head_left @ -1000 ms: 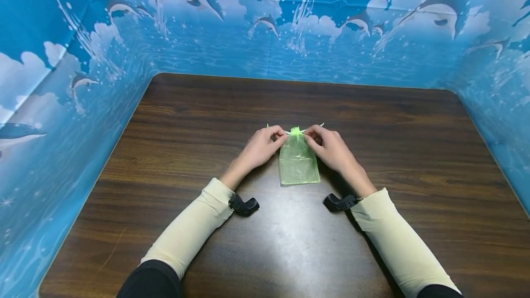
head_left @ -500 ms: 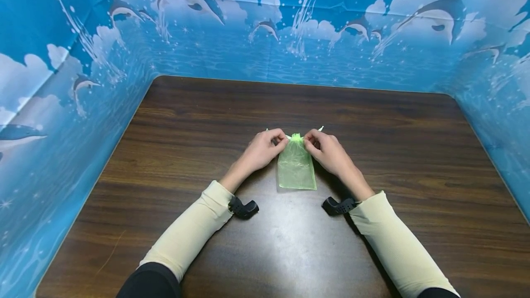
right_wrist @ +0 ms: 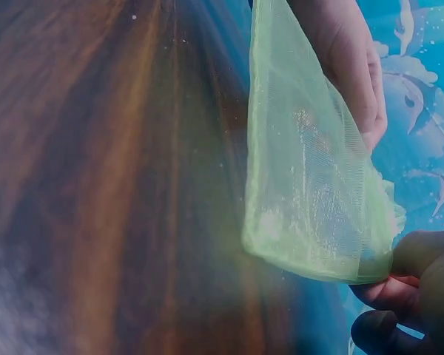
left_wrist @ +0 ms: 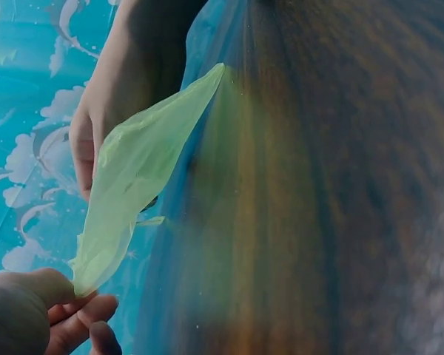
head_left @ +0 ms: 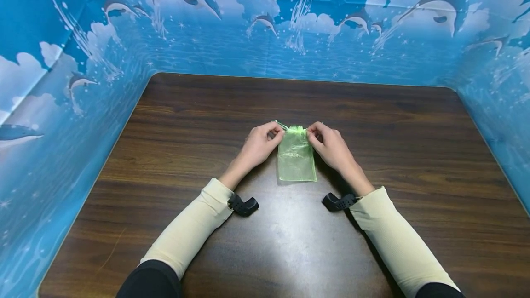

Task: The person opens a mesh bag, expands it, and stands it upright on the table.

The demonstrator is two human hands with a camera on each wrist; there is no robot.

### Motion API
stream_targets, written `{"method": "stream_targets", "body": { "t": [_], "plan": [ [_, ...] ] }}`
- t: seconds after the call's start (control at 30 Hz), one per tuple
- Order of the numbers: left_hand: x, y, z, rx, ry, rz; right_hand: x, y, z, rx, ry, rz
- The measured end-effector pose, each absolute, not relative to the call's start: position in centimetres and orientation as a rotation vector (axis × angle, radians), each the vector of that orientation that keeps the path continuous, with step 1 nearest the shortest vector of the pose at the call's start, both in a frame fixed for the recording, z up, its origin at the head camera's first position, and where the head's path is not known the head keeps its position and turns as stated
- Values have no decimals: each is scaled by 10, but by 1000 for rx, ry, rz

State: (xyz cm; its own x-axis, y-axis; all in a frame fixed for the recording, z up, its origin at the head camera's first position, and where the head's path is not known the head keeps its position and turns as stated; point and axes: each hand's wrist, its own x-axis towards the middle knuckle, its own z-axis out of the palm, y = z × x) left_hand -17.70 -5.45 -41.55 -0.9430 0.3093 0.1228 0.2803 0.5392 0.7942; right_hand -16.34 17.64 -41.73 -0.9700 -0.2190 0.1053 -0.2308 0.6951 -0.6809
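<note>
**Sheer pouch pinched at its mouth**

Dark wood table [head_left: 165, 151], mid-surface: I watch my left hand [head_left: 258, 144] and right hand [head_left: 329, 144] each pinching the green organza pouch [head_left: 296, 160] at its far end. Uneven pulling could tear the mesh, I judge.

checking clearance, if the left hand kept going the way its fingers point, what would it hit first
The left hand points right, across the green bag top it pinches. It would likely meet the right hand first, though depth is unclear.
</note>
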Motion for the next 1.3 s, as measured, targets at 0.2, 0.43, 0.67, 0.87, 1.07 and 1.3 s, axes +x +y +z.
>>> {"method": "stream_targets", "body": {
  "t": [0.2, 0.43, 0.67, 0.87, 1.07, 1.3],
  "plan": [
    [-178, -57, -413, 501, 2743, 1425, -165, 178, -416, 341, -2838, 1176],
    [-180, -59, -411, 509, 2644, 1428, -165, 179, -415, 383, -2798, 1244],
    [-179, -58, -411, 524, 2596, 1399, -160, 175, -416, 434, -2789, 1266],
    [-177, -58, -412, 545, 2593, 1408, -159, 173, -419, 457, -2819, 1275],
    [-176, -60, -411, 557, 2587, 1408, -158, 173, -419, 469, -2856, 1279],
    [-177, -60, -411, 546, 2621, 1355, -159, 173, -416, 490, -2911, 1252]
  ]
}}
